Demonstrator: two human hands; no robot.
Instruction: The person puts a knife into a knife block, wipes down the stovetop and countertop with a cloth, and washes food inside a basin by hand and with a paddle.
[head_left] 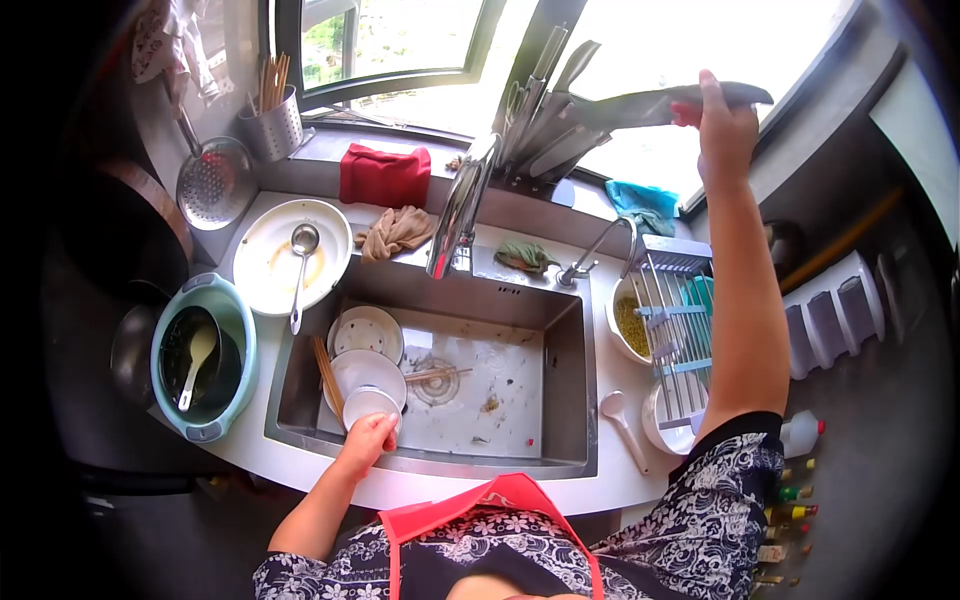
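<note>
The red apron (515, 490) and patterned sleeves (690, 530) lie closest to the camera. Over the near left part of the sink (568, 370), the left hand (372, 435) has its grip clamped on a small white bowl (370, 403); some fingers are out of sight. Raised against the window (400, 45), the right hand (728, 130) has its grip closed on a large knife (640, 108), whose blade reaches towards the other knives (565, 150); glare blurs them. The bowl partly covers a plate (360, 372) in the sink, beside chopsticks (327, 375). Food scraps dot the sink floor. On the pale tabletop (610, 490), a ladle (304, 240) rests in a large plate (270, 255). The drying rack (672, 243) and right forearm partly hide bowls. Black lens edges cut off the room; its left side is dark, and bottles (800, 512) at right are hard to read.
</note>
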